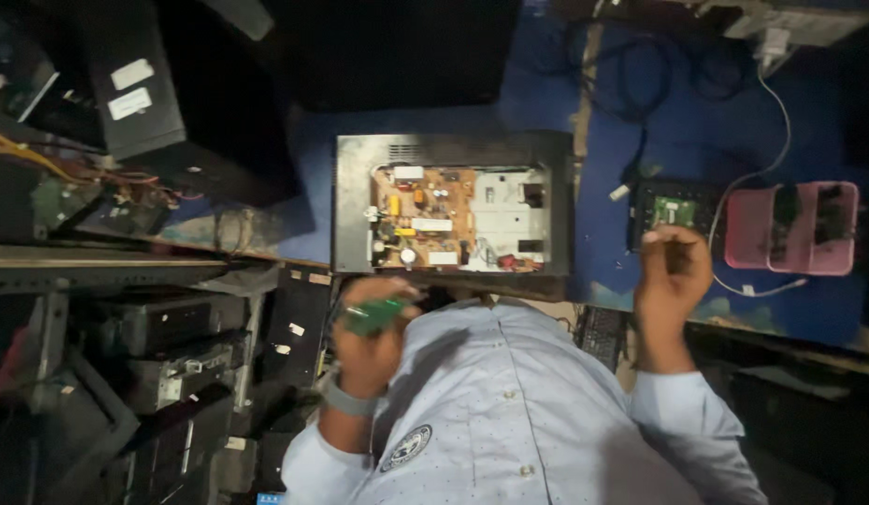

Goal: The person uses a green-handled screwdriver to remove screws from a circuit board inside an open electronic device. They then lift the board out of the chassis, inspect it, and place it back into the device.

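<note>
While the camera looked straight down over a pale blue shirt (518, 411), we saw the left hand (367, 337) raised close to the chest, its wrist banded by a grey strap (345, 400) and its fingers curled shut around a small green circuit board (373, 315). The board sat just below the front edge of the open black device (453, 201), apart from it. The right hand (673, 276) was lifted higher, forearm upright, fingers bent inward with the tips drawn together; it seemed to pinch something tiny, but the blur kept us from telling whether anything was in it.

Inside the open device lay a tan circuit board (425, 217) on the left and a pale metal plate (509, 220) on the right, with small white rectangular labels on the tan board. The device rested on a blue work surface (612, 187). Behind the right hand sat a smaller black module (673, 208) showing a green board. A pink plastic tray (794, 229) stood at the far right, a white cable (780, 112) curving past it. At upper left, two white rectangular stickers (130, 89) marked a black case.
</note>
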